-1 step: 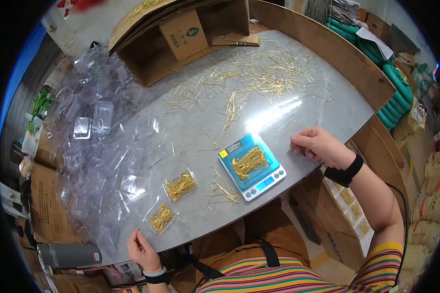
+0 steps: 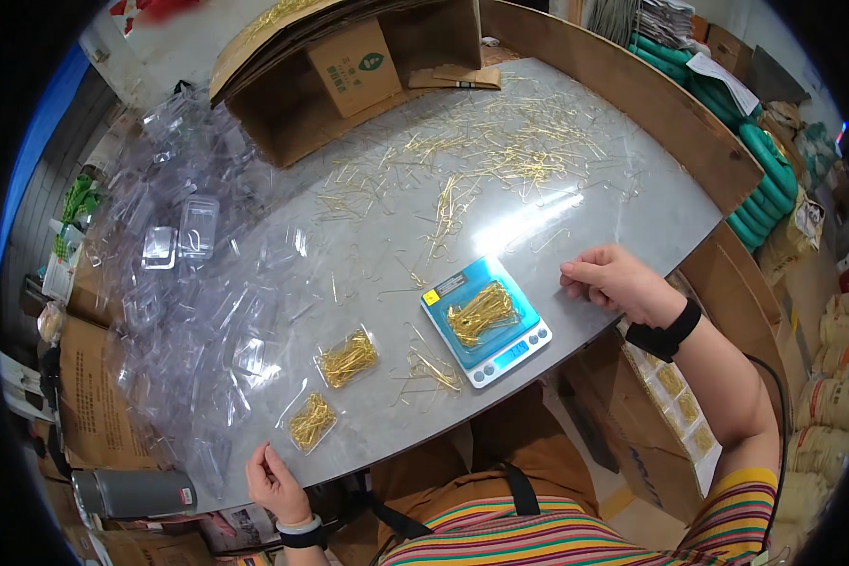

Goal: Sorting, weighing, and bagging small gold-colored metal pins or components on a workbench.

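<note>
Head view: left hand [image 2: 275,483] sits at the table [image 2: 377,231] edge, fingers curled, can't tell how tight or if anything's inside; nearest is a filled clear pack [image 2: 312,423]. Right hand [image 2: 623,281] is raised right of the scale [image 2: 526,309], thumb and index pinched narrow, no object visible between them.

Gold hook pack [image 2: 482,314] lies on the scale, display lit, touched by neither hand. Done, apparently: 2 packs filled left of the scale, the upper pack [image 2: 348,359] just beside the lower, plus 1 on the scale. Left: plenty. Loose gold hooks [image 2: 528,162] spread across the far side, small hook cluster [image 2: 434,370] near the scale, big heap of clear plastic shells [image 2: 160,311] at left, seemingly unfilled.
</note>
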A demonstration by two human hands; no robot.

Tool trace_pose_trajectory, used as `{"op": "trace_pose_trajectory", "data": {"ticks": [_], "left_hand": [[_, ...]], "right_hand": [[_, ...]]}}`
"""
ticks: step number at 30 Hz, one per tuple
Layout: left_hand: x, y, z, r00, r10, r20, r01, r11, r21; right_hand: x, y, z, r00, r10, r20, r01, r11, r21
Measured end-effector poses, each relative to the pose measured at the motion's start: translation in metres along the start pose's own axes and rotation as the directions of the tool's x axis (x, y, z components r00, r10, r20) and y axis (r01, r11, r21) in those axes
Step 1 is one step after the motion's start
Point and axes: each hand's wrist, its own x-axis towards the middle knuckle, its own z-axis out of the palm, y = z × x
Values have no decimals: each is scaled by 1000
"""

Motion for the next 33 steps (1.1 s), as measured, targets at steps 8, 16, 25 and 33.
{"op": "trace_pose_trajectory", "data": {"ticks": [8,16,25,33], "left_hand": [[0,-4,0,1000,8,-6,-8,1000,11],[1,2,-1,999,35,-14,-35,999,34],[0,2,-2,999,-36,13,35,999,29],[2,4,-2,999,50,-11,-50,998,29]], "right_hand": [[-3,2,4,1000,8,-2,-8,1000,5],[-6,-4,12,999,22,33,-23,1000,19],[-2,-12,28,996,-35,80,31,999,43],[11,-31,52,978,-107,177,108,994,1]]}}
